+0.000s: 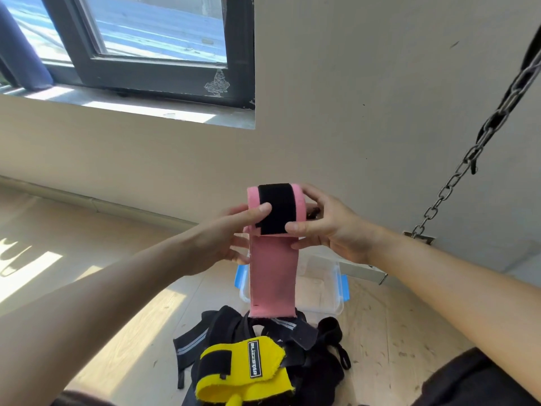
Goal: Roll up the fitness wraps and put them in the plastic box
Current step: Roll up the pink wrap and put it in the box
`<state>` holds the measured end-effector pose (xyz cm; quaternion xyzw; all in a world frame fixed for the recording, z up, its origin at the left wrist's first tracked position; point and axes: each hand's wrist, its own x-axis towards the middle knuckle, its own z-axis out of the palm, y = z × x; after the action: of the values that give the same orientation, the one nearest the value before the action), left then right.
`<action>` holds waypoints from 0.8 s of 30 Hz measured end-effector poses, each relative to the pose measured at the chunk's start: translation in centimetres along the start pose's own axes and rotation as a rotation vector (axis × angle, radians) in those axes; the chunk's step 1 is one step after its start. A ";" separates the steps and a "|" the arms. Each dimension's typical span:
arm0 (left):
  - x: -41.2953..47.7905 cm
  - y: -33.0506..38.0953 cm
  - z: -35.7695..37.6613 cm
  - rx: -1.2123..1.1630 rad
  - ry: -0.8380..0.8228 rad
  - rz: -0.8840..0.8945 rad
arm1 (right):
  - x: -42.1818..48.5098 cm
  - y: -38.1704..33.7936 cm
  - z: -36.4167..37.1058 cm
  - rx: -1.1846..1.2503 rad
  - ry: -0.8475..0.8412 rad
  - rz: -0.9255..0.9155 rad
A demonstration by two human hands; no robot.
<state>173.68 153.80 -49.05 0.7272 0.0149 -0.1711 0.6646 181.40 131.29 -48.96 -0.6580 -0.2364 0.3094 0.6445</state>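
yellow wrap: loose, unrolled | pink wrap: half-rolled, black strip outside

The pink wrap is half rolled. Its upper part is a roll with a black velcro strip across it, held up in the air, and the loose tail hangs straight down. Behind the tail the clear plastic box with blue clips stands on the floor, open at the top. Nearer lie a yellow wrap with a black strip and label, loosely folded, and a heap of black wraps, some with grey stripes
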 end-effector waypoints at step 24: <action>0.2 -0.7 -0.2 0.059 0.085 0.161 | 0.2 -0.1 0.3 0.049 -0.008 0.184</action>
<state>173.75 154.01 -49.76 0.7521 -0.0204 -0.0863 0.6530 181.34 131.68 -48.89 -0.6597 -0.1698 0.3759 0.6282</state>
